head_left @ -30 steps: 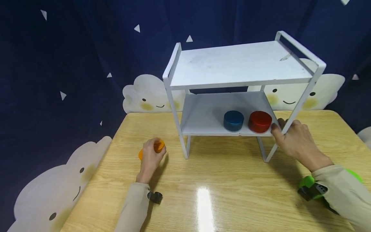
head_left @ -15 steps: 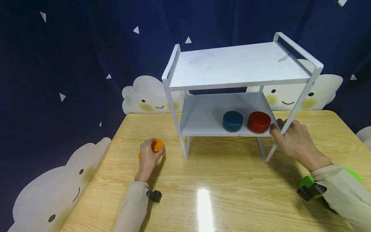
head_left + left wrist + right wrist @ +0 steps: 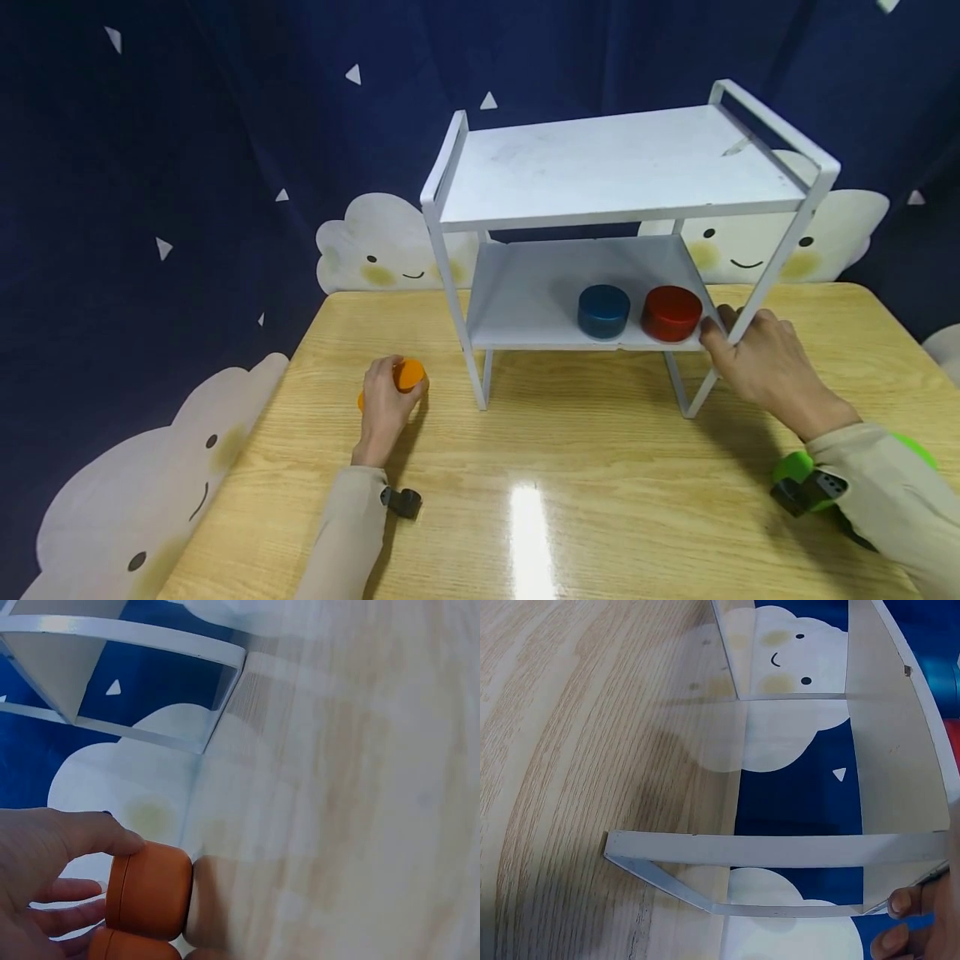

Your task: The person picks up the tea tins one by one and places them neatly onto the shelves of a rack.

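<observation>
My left hand [image 3: 384, 404] holds a small round orange tin [image 3: 409, 375] on the table, left of the white two-tier shelf rack [image 3: 630, 167]. In the left wrist view, a thin seam runs round the orange tin [image 3: 154, 891], and a second orange tin [image 3: 135, 946] sits beside it, partly cut off. My right hand [image 3: 761, 362] grips the rack at its right front leg, thumb at the end of the lower tier. Only some fingertips [image 3: 904, 901] show in the right wrist view. A blue tin [image 3: 603, 312] and a red tin [image 3: 672, 314] stand on that tier.
Bright green things [image 3: 795, 467] lie partly hidden under my right forearm. The wooden table [image 3: 465, 500] reaches back to a dark blue curtain [image 3: 225, 125] with cloud pictures. The rack's thin legs [image 3: 708, 392] stand on the table.
My left hand has shifted slightly around the orange tin, and more of the tin's flat top shows. My right hand stays on the rack; the blue and red tins have not moved.
</observation>
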Demonstrator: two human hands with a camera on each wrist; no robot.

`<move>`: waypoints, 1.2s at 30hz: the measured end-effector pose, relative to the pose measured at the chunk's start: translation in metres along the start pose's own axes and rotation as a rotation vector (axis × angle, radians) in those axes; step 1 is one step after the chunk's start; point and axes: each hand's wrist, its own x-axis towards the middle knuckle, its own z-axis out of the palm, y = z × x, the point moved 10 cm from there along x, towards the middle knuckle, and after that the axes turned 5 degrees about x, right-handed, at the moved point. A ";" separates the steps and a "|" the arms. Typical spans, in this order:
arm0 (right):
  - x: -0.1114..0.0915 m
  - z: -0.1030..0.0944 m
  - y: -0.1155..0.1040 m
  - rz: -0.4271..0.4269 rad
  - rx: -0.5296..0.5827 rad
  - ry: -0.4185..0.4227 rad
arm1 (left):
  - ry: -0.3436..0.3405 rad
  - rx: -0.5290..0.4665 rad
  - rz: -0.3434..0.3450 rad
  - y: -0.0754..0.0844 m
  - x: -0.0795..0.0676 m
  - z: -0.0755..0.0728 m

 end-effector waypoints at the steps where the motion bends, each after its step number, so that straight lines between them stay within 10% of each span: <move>1: 0.000 0.000 0.000 0.001 -0.001 -0.002 | -0.004 0.003 -0.003 0.000 0.000 0.001; 36: -0.001 0.001 0.000 0.026 -0.005 -0.021 | -0.054 -0.016 -0.044 -0.002 -0.005 0.004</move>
